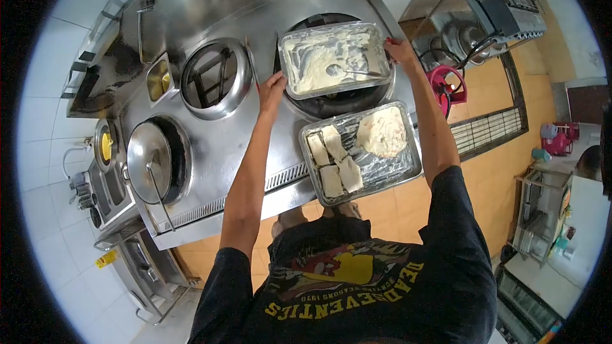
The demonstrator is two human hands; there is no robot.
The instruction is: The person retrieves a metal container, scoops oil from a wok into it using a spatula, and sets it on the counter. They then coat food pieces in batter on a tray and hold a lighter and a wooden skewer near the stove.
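My left hand [272,92] has its fingers closed on the left edge of a shiny rectangular tray [331,93]. At the opposite edge, my right hand [400,53] grips the same tray. Pale creamy batter [312,57] is smeared across it, and a spoon [360,72] lies in the batter. The tray is over a round burner [306,109] that it partly covers. Nearer my body, a second metal tray [414,169] sits at the stove's front edge. Folded white pieces [333,181] fill its left side, and a lumpy pale mound [382,132] lies at its right.
Left of the trays are an open wok ring [239,79] and a wok with a lid [146,159] and a ladle [156,185]. A small square container [162,79] stands behind. A pink bucket [440,79] is at the right, beside a floor grate [488,134].
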